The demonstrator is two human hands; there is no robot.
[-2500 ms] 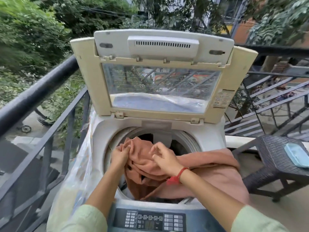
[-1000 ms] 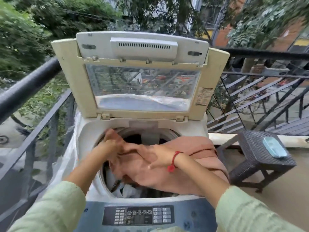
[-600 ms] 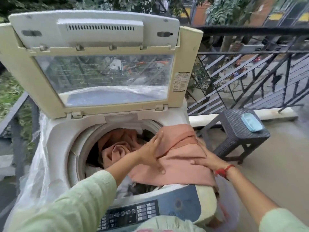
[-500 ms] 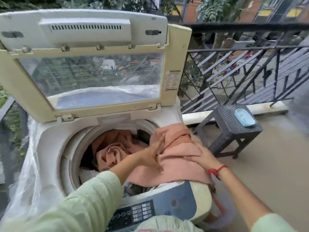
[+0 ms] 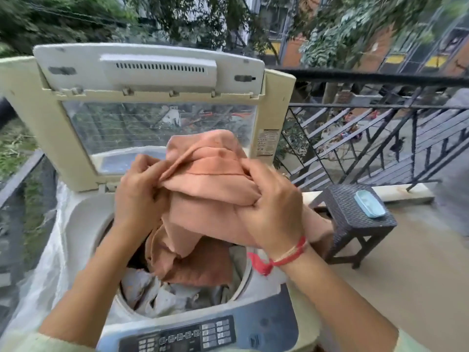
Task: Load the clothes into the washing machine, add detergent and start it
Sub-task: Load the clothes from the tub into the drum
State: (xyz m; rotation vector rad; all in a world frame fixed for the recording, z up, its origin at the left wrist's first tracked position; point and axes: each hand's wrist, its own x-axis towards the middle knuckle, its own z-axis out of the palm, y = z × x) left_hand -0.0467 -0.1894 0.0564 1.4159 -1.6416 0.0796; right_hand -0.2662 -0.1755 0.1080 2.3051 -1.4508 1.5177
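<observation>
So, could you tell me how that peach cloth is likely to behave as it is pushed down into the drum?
Probably floppy: the peach cloth folds and sags between the left hand and right hand that grip it. It seems light, as pinched folds alone hold it up. It would likely bunch rather than slide, and could snag on the drum rim.

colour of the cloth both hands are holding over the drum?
Plain salmon-orange cloth, no pattern; shows best in the head view.

The cloth [image 5: 210,199] at the centre is coloured salmon-pink, the lid [image 5: 33,118] cream, the control panel [image 5: 266,323] dark blue. At right are seen a red wrist thread [image 5: 289,255], a dark woven-patterned stool [image 5: 347,212], a light blue box [image 5: 369,204].
</observation>
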